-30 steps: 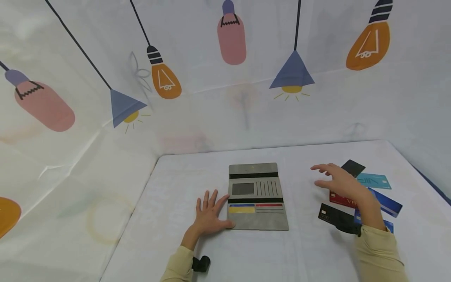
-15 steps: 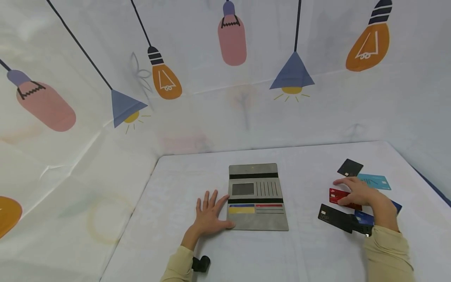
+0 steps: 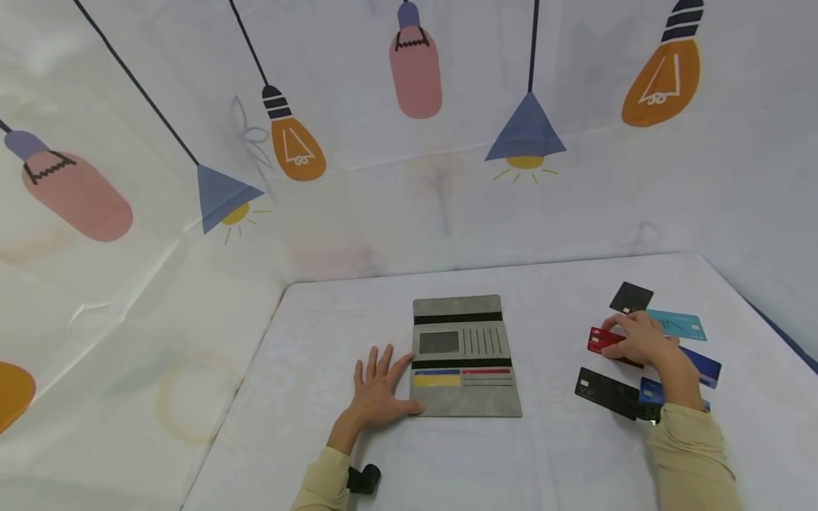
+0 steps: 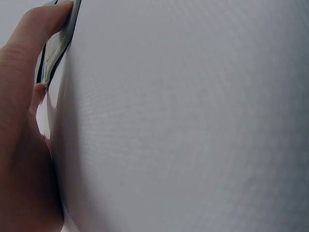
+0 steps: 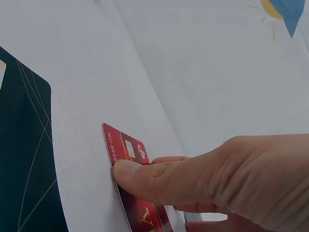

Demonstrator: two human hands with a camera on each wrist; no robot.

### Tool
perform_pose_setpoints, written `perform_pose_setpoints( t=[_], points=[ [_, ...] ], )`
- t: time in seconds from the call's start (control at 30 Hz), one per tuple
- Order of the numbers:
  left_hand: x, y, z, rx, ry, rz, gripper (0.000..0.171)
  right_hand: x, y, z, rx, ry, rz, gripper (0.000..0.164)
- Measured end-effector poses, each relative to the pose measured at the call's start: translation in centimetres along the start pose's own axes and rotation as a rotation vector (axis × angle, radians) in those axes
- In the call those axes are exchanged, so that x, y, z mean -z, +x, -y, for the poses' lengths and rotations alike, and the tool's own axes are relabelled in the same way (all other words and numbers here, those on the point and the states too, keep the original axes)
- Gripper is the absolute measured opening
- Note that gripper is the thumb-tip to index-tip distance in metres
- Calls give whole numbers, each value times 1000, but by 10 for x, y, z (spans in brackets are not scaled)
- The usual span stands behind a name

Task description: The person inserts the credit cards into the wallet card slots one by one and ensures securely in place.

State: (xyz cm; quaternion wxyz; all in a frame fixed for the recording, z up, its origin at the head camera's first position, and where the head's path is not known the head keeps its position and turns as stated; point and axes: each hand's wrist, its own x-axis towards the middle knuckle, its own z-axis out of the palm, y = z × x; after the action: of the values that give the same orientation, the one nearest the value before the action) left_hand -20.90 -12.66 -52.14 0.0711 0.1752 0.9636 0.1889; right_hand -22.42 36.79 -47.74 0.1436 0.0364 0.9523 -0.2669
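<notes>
A screened-off tabletop corner, this one, and whether home, office or studio lies beyond, there's no telling! Up goes the creased white sheeting [image 3: 383,220], along the back and down the left side, printed with orange teardrop-shaped light bulbs [image 3: 298,149], blue cone-shaped lampshades [image 3: 525,131] and rounded pink lamps [image 3: 416,74], cheerful, homely stuff! And right before it, a broad white table top [image 3: 358,312] with rounded far corners!
</notes>
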Motion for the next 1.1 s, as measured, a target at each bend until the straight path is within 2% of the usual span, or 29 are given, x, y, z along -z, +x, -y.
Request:
perform_pose_setpoints(
  t=[0.37, 0.5, 0.73, 0.83, 0.97, 1.1],
  points=[
    [1, -1, -1, 3, -6, 0, 91, -1, -2, 8, 21, -6, -13, 56],
    [0, -1, 0, 0, -3, -5, 91, -4, 0, 8, 31, -18, -38, 56],
    [0, -2, 1, -47, -35, -35, 90, -11, 9, 13, 66, -48, -103, 56],
    [1, -3, 0, -43, -37, -30, 91, -14, 11, 17, 82, -80, -125, 57],
    [4, -3, -3, -26, -25, -18, 90, -17, 13, 22, 96, -102, -141, 53],
    [4, -3, -4, -17, -19, -8, 90, -18, 15, 26, 133, -111, -166, 41]
  ],
)
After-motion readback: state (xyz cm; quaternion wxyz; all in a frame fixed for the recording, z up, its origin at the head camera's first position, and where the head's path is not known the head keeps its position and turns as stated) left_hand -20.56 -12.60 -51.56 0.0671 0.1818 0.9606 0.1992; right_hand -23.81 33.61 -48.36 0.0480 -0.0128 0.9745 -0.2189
